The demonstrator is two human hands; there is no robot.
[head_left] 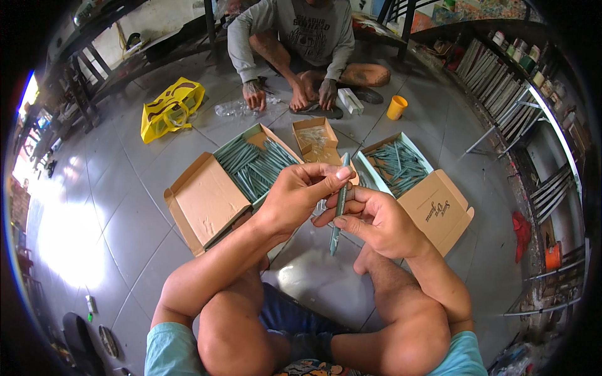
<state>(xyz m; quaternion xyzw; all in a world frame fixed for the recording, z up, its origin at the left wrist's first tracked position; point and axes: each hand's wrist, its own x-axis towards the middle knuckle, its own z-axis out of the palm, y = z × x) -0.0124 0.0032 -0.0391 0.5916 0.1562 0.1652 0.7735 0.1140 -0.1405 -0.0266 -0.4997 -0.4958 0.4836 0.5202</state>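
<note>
We hold one green pen (340, 210) between our two hands, above the tiled floor (138, 200).
Left to right, we see a yellow plastic bag (164, 113) beyond the far left corner of an open cardboard box (200, 200), its flap folded out, heaped with more pens (254, 166). Our left hand (301, 191) pinches the held pen's upper end, thumb against fingers, while a small carton (305, 126) of clear pieces sits farther back. Our right hand (379, 219) pinches the pen lower down (it leans slightly, top to the right). An orange cup (396, 108) stands beyond the far edge of a second pen-filled box (436, 203).
</note>
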